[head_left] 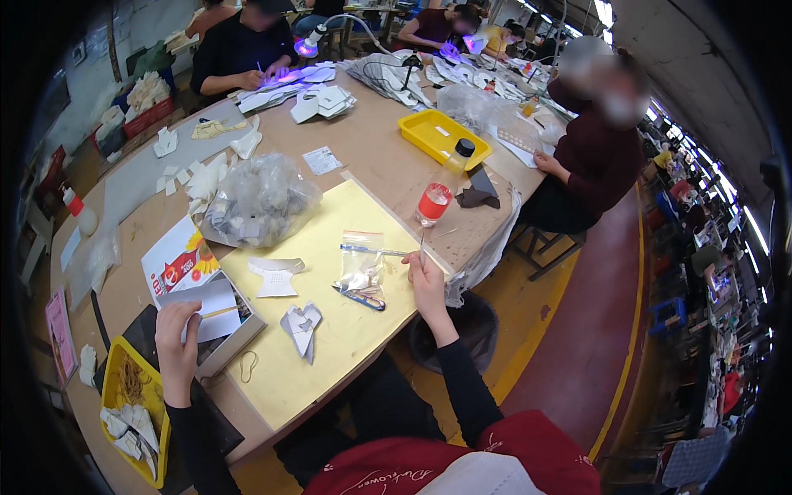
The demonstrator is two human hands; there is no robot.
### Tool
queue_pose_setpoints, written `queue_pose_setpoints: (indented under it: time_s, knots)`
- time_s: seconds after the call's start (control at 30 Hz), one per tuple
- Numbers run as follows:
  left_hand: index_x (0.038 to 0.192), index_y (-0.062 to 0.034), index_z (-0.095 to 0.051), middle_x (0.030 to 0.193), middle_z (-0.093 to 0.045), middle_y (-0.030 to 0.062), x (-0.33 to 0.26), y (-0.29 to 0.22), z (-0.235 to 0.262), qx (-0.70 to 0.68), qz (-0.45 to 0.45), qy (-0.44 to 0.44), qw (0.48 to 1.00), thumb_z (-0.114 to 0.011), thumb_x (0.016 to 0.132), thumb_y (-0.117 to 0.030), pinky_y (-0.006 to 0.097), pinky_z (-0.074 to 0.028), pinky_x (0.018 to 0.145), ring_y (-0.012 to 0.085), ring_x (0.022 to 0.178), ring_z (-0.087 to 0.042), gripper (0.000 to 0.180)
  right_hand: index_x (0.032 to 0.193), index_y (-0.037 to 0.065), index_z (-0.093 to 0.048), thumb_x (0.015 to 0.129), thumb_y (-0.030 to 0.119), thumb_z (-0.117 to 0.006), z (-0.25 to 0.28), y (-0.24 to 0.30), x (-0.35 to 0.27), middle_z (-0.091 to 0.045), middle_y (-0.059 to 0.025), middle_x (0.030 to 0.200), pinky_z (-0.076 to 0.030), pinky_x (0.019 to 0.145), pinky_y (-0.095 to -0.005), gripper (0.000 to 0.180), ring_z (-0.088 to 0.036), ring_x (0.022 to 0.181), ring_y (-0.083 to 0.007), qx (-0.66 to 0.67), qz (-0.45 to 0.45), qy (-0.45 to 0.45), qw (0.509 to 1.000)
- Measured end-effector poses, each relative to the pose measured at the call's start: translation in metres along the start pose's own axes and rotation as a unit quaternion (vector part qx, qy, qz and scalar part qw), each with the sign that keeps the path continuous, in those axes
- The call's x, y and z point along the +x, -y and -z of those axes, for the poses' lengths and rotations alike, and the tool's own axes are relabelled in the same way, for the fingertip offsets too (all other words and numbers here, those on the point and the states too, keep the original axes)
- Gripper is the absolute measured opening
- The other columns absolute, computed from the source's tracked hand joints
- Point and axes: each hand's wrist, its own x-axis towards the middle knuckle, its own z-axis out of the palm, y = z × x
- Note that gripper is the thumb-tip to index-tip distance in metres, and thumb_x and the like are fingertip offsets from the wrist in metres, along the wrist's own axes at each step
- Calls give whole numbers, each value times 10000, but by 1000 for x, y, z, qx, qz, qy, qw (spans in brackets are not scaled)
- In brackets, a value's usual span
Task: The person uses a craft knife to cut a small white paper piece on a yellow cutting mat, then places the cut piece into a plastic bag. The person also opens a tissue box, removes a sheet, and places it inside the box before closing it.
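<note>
My left hand is at the open box on the left, its fingers closed on the edge of a white paper piece with a yellowish strip across it. My right hand grips a slim, pointed tool upright at the right edge of the yellow sheet. Beside it, a pen lies across a clear zip bag of small white pieces. Blue-handled thread snips rest at the bag's lower end. Two cut white pieces, one flat and one folded, lie on the sheet.
A bottle with a red band and a yellow tray stand beyond my right hand. A plastic bag of scraps is at the far left. Near my left forearm sits a yellow basket. Other people work around the table.
</note>
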Motion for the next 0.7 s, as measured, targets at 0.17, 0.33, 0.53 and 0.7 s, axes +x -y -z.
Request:
queue_pose_setpoints:
  time_s: [0.17,0.33,0.53,0.7]
  knots:
    - [1020,-5,-639,982,-658,148,-2,1,2,-7,0,-5,1000,-630,857,27,396,-457,885,337,985,-599,167,989,56,-625,1049,291,-492,11,-1,-2,-370,94,631,-258,496,-206,277,-336,549,-14,108,-41,-80,990]
    - [1019,1,-637,976,-653,153,-2,-3,4,4,5,-7,1000,-627,858,31,397,-456,886,338,980,-600,164,1550,97,-279,858,53,-631,142,5,94,-547,-22,644,-403,478,-277,778,-486,507,-103,-155,-62,-111,980]
    - [1028,1,-639,982,-650,158,0,-3,-14,-33,13,4,999,-621,849,53,398,-463,881,343,976,-604,188,1578,176,-184,801,42,-456,300,4,222,-666,-160,716,-449,450,-352,834,-613,510,-212,-396,-214,-5,893]
    - [1064,-12,-666,1027,-665,159,-5,13,3,-24,21,-7,999,-611,838,61,392,-475,897,343,1005,-621,243,1234,141,-579,966,327,-549,272,34,231,-493,37,629,-331,399,-229,328,-442,449,-76,-247,-139,72,956]
